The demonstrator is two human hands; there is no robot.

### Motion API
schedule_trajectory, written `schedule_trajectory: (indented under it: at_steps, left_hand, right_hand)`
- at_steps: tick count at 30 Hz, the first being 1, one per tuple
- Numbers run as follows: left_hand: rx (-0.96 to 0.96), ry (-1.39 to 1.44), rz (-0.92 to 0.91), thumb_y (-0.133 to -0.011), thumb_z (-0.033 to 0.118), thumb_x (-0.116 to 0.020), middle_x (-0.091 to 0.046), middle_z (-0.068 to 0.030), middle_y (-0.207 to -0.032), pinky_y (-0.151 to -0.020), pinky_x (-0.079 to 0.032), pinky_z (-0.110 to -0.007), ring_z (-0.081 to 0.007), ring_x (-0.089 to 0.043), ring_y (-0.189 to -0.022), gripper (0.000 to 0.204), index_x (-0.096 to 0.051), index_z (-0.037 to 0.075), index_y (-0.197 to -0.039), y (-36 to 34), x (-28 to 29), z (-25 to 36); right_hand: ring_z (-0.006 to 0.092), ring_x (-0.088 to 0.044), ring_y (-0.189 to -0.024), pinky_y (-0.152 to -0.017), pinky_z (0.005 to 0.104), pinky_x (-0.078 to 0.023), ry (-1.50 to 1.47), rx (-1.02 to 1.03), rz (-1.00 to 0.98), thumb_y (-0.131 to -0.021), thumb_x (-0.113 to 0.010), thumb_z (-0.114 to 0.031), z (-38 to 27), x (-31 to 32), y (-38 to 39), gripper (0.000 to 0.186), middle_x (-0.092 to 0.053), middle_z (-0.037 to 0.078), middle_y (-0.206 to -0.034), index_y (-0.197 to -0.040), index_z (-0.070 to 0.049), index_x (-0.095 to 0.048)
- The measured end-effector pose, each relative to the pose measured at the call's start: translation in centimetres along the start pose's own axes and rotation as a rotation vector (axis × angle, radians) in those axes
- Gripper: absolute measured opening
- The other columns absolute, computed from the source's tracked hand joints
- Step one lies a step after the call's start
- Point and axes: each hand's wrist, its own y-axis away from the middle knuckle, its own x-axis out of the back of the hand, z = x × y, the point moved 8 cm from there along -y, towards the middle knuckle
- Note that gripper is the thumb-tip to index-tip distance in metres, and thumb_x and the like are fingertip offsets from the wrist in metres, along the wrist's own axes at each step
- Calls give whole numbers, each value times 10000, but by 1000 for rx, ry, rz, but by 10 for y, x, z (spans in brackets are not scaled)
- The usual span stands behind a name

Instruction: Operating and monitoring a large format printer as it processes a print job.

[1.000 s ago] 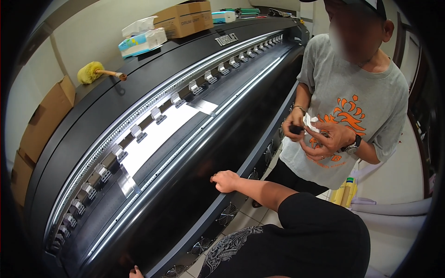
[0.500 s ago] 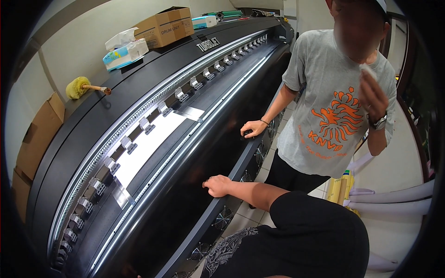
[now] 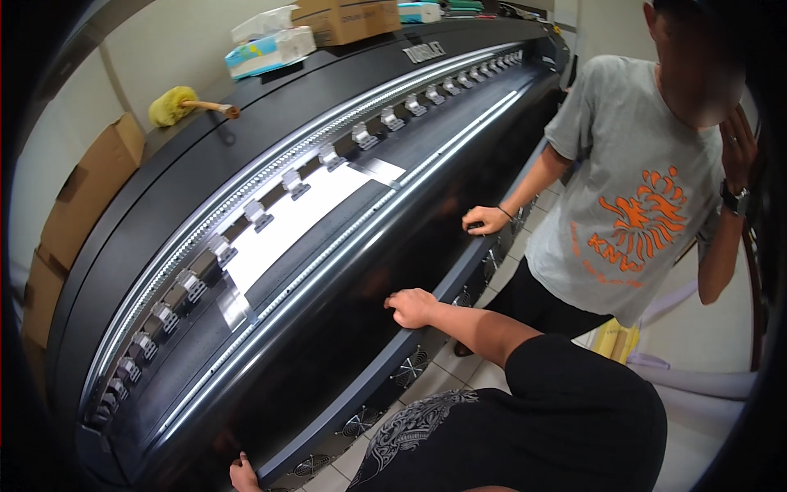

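Note:
A long black wide-format printer (image 3: 328, 353) runs diagonally before me. My right hand (image 3: 411, 308) rests on its grey front rail (image 3: 361, 385), fingers curled over toward the dark front panel. Lower down, my left hand (image 3: 243, 473) is at the same rail, partly cut off by the lower edge, its fingers bent over it with one tip pointing up. On the bed lies a white sheet (image 3: 287, 225), lit by a bright strip. Metal strips (image 3: 235, 305) cover its two ends. Several pinch rollers (image 3: 293, 184) line the sheet's far side.
A co-worker in a grey shirt (image 3: 611, 164) stands at the right, one hand (image 3: 486, 220) on the rail. Tissue packs (image 3: 270, 53), a cardboard box (image 3: 348, 20) and a yellow fluffy roller (image 3: 174, 107) lie on top. Cardboard (image 3: 90, 193) leans at left. Fans (image 3: 410, 367) line the underside.
The scene has shifted rightward in the picture, and more of my left hand shows. My right hand stays on the rail. The co-worker's raised hand has moved to the side of the head.

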Motion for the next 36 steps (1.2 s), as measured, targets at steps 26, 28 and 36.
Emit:
schedule_trajectory:
  at_steps: [26, 28, 36]
  left_hand:
    - [60, 50, 172, -934, 551, -613, -740, -177, -1087, -935, -513, -473, -388, -679, -1083, 468, -763, 141, -1101, -18, -7, -13]
    - [62, 42, 156, -934, 553, -611, -739, -178, -1091, -937, -512, -473, -387, -678, -1088, 469, -764, 142, -1102, -22, -9, -15]
    - [53, 32, 156, -936, 550, -609, -735, -195, -1094, -939, -513, -477, -389, -677, -1091, 466, -769, 144, -1099, -29, -12, -15]
  right_hand:
    - [330, -687, -1051, -958, 451, -535, -2, -117, -67, -831, -534, -165, 4, 6, 1, 352, -739, 137, -1085, -1128, -112, -714]
    - [330, -688, -1051, -957, 451, -536, -4, -110, -58, -830, -535, -162, 5, 6, 1, 352, -739, 136, -1084, -1128, -112, -714]
    - [333, -693, -1033, -941, 458, -542, -16, -88, -23, -826, -547, -163, 7, 6, -3, 333, -744, 143, -1048, -1104, -106, -721]
